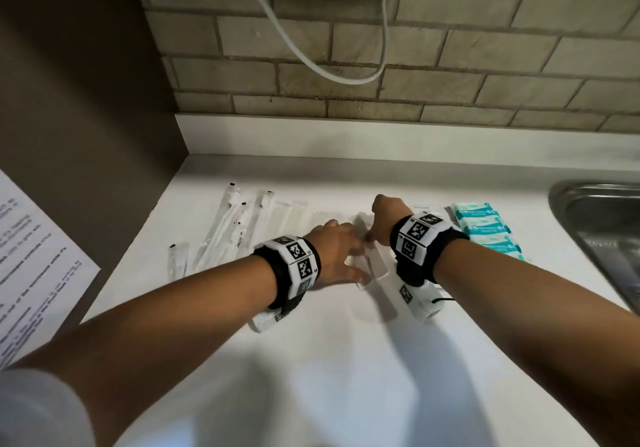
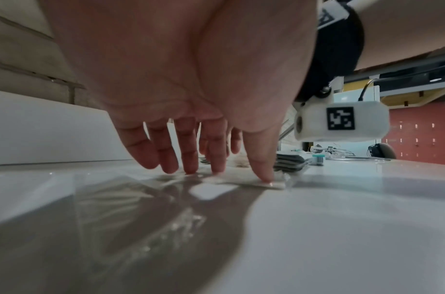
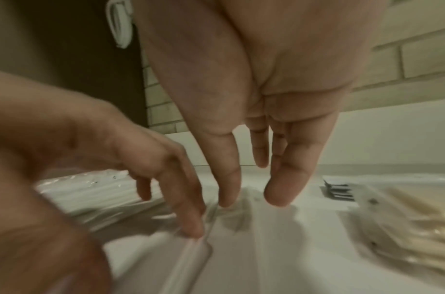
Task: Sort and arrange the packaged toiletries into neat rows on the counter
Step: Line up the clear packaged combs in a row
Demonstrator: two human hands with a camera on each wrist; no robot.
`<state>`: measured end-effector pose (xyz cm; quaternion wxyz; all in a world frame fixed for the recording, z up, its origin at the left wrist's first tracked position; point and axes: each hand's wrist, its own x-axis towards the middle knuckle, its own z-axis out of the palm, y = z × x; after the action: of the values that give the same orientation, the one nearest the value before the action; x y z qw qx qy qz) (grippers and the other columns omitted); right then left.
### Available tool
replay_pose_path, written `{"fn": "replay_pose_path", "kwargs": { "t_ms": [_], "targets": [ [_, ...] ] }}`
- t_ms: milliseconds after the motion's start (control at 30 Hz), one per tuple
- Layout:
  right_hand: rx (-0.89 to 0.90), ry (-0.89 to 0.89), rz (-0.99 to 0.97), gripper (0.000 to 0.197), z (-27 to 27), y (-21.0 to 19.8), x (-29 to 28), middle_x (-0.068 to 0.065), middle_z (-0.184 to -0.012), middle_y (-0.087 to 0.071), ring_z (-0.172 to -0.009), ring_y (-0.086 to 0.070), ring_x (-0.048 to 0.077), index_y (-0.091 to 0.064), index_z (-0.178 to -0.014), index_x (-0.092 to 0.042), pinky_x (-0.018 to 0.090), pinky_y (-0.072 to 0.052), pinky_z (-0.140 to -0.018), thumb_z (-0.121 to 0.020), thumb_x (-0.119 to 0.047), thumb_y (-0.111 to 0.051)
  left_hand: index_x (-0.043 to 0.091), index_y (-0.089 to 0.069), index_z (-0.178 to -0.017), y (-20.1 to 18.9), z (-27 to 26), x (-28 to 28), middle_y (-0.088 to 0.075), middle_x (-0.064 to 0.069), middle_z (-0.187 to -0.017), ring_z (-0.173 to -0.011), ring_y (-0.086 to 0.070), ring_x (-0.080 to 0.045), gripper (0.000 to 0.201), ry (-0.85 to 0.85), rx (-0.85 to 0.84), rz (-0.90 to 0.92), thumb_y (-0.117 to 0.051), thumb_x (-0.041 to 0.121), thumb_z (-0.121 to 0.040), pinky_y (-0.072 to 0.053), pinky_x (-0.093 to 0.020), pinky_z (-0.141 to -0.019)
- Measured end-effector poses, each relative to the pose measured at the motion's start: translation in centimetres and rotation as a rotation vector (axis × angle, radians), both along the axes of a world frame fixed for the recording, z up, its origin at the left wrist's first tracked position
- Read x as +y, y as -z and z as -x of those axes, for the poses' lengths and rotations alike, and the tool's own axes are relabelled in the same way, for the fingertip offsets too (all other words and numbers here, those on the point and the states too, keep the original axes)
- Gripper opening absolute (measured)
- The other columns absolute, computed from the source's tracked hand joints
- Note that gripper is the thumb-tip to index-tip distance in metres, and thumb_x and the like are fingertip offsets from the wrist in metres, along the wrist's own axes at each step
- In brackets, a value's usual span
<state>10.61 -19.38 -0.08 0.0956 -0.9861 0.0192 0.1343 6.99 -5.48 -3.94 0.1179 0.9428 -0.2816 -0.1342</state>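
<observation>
White counter (image 1: pixel 311 360), clear sachets (image 1: pixel 221 235), teal packets (image 1: pixel 485 228)

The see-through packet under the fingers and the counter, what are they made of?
The packet looks like thin clear plastic film: it glints, crinkles, and the counter shows through it. The counter seems a smooth, hard, glossy white top, maybe laminate or stone; it mirrors the left hand faintly.

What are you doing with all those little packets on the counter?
A person is sorting packaged toiletries on a white counter. The left hand presses straight fingers onto a clear plastic packet, and the right hand touches its far end with its fingertips. Long clear-wrapped white sticks lie in a row to the left; teal and white packets sit to the right, near the steel sink.
</observation>
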Motion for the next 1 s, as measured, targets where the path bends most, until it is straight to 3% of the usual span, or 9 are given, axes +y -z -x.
{"fn": "replay_pose_path", "kwargs": {
  "t_ms": [67,200,300,400,500,567,700,833,1000],
  "targets": [
    [-0.017,-0.063,-0.001,0.039,0.8,0.1,0.4,0.014,-0.12,-0.062,-0.111,-0.061,0.03,-0.057,-0.121,-0.002,0.035,-0.053,-0.091,-0.085,-0.015,-0.066,0.024,-0.06,-0.122,-0.4,-0.2,0.1,-0.059,0.006,-0.116,-0.104,-0.055,-0.016,0.054,-0.051,0.058,0.077,-0.069,0.053,-0.077,-0.044,-0.027,-0.088],
    [0.063,-0.158,0.038,0.031,3.0,0.4,1.0,0.014,-0.117,-0.067,-0.11,-0.062,0.03,-0.065,-0.118,-0.005,0.034,-0.051,-0.091,-0.089,-0.017,-0.058,0.018,-0.063,-0.11,-1.2,0.1,0.4,-0.065,0.002,-0.107,-0.098,-0.063,-0.021,0.038,-0.101,0.101,0.127,-0.073,0.035,-0.077,-0.053,-0.037,-0.089],
    [0.077,-0.264,0.097,0.037,5.0,1.1,1.5,0.009,-0.127,-0.057,-0.121,-0.049,0.029,-0.057,-0.129,-0.014,0.036,-0.043,-0.099,-0.092,-0.021,-0.056,0.023,-0.062,-0.119,-1.2,0.7,1.9,-0.06,0.003,-0.122,-0.111,-0.058,-0.018,0.044,-0.2,0.007,0.176,-0.068,0.043,-0.08,-0.047,-0.038,-0.098],
    [0.084,-0.323,0.058,0.044,6.4,2.0,2.0,0.006,-0.133,-0.046,-0.127,-0.039,0.03,-0.05,-0.131,-0.016,0.041,-0.042,-0.102,-0.088,-0.02,-0.058,0.021,-0.062,-0.12,-1.4,1.3,4.3,-0.056,0.0,-0.13,-0.121,-0.049,-0.024,0.04,-0.214,-0.13,-0.098,-0.058,0.042,-0.087,-0.036,-0.039,-0.102],
    [0.102,-0.38,0.036,0.034,7.5,1.8,2.3,0.007,-0.124,-0.047,-0.123,-0.042,0.026,-0.051,-0.122,-0.007,0.036,-0.033,-0.104,-0.09,-0.021,-0.053,0.018,-0.057,-0.102,-1.5,2.3,5.7,-0.055,-0.004,-0.126,-0.119,-0.048,-0.029,0.024,-0.203,-0.092,-0.309,-0.046,0.037,-0.093,-0.035,-0.04,-0.099],
    [0.091,-0.404,0.049,0.035,8.0,1.6,2.2,0.01,-0.126,-0.046,-0.122,-0.041,0.025,-0.049,-0.124,-0.003,0.034,-0.03,-0.103,-0.093,-0.019,-0.05,0.019,-0.057,-0.112,-1.0,3.0,5.9,-0.052,-0.002,-0.132,-0.124,-0.044,-0.028,0.029,-0.182,-0.078,-0.371,-0.041,0.037,-0.096,-0.032,-0.041,-0.101],
    [0.078,-0.412,0.097,0.04,8.8,1.5,1.9,0.013,-0.133,-0.041,-0.126,-0.037,0.028,-0.044,-0.131,-0.001,0.037,-0.031,-0.105,-0.096,-0.02,-0.047,0.023,-0.057,-0.128,-0.6,3.9,5.0,-0.035,0.002,-0.154,-0.139,-0.027,-0.025,0.041,-0.201,-0.115,-0.328,-0.045,0.043,-0.094,-0.023,-0.042,-0.109],
    [0.141,-0.349,0.08,0.049,9.3,1.9,1.7,0.011,-0.135,-0.036,-0.129,-0.034,0.035,-0.04,-0.132,-0.005,0.047,-0.038,-0.104,-0.09,-0.026,-0.055,0.024,-0.055,-0.129,-0.7,4.8,3.1,-0.042,0.003,-0.148,-0.136,-0.032,-0.025,0.043,-0.236,-0.148,-0.26,-0.052,0.043,-0.091,-0.026,-0.041,-0.106],
    [0.089,-0.352,0.043,0.041,10.1,2.1,0.9,0.014,-0.135,-0.037,-0.128,-0.038,0.036,-0.041,-0.131,-0.003,0.046,-0.04,-0.103,-0.093,-0.017,-0.045,0.023,-0.052,-0.132,-0.9,5.8,1.2,-0.046,0.002,-0.146,-0.135,-0.033,-0.024,0.044,-0.268,-0.088,-0.263,-0.051,0.04,-0.091,-0.025,-0.04,-0.106]
  ]
}}
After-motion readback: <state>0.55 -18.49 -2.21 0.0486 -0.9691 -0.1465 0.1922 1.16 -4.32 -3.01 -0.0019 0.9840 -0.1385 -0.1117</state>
